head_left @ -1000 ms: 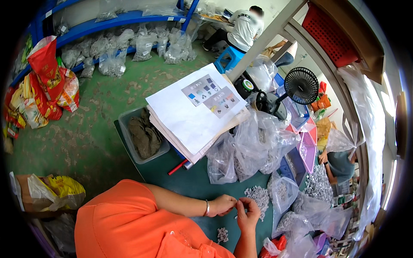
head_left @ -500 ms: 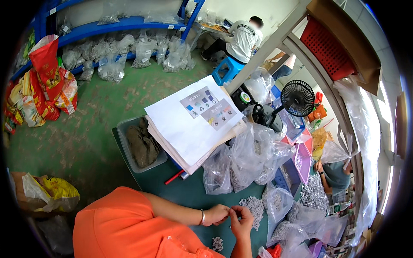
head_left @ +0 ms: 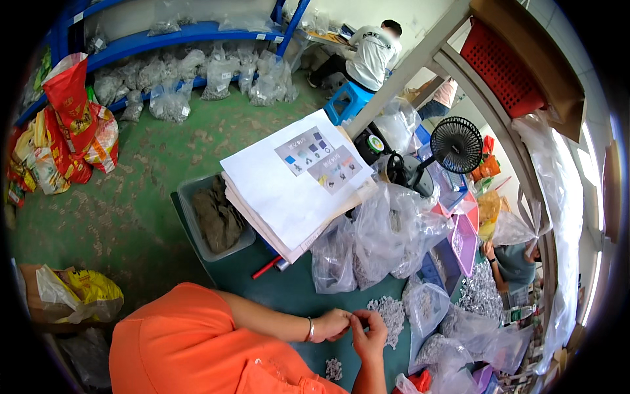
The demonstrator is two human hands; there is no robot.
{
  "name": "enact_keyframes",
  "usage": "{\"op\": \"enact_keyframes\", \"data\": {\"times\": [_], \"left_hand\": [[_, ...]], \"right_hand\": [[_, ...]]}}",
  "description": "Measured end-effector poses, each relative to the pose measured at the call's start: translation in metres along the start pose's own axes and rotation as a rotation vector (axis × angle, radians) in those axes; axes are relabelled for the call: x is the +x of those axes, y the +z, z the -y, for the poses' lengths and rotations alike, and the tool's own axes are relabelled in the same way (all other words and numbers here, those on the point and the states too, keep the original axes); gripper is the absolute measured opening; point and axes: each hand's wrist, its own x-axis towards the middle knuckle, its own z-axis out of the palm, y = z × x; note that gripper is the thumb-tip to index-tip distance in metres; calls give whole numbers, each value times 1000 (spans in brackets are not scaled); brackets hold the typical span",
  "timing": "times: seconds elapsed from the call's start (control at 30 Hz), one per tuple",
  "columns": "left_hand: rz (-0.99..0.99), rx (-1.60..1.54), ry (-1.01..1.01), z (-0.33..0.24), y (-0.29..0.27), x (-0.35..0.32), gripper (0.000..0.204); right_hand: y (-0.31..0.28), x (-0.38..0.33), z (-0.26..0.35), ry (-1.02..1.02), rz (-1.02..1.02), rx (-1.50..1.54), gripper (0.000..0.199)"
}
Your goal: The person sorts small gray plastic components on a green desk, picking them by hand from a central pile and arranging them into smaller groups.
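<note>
My left hand (head_left: 331,325) and my right hand (head_left: 370,335) meet over the green tabletop, fingertips pinched together. Whatever sits between the fingers is too small to make out. Just beyond my right hand lies a loose pile of small grey-silver parts (head_left: 392,317). A smaller heap of similar parts (head_left: 333,369) rests on the table below my hands, near my orange clothing. To the right of the pile stands a clear plastic bag (head_left: 426,305) with small parts in it.
A stack of papers (head_left: 275,197) lies beside a clear tub (head_left: 252,240) holding brown cloth. Filled plastic bags (head_left: 377,243), a black fan (head_left: 454,146) and purple trays (head_left: 464,243) crowd the right side. One person (head_left: 371,56) sits at the back; another (head_left: 515,266) is at the right.
The view has shifted very slightly. My hands stay pinched together in nearly the same place, and the piles look unchanged.
</note>
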Motion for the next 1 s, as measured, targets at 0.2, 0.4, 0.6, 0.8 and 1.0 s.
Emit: {"op": "enact_keyframes", "data": {"times": [0.2,0.4,0.6,0.8,1.0], "left_hand": [[-16,-27,-9,0,2,-4,24],[-24,-36,-9,3,0,-1,24],[-9,-28,-11,-1,1,-4,22],[-27,-38,-11,0,1,-2,21],[10,-45,6,5,-1,2,20]], "right_hand": [[2,-2,-6,-3,10,13,7],[4,2,-1,-29,12,-2,6],[3,3,3,-27,9,10,7],[2,3,3,-8,22,-6,8],[3,-1,-13,39,-22,118,6]]}}
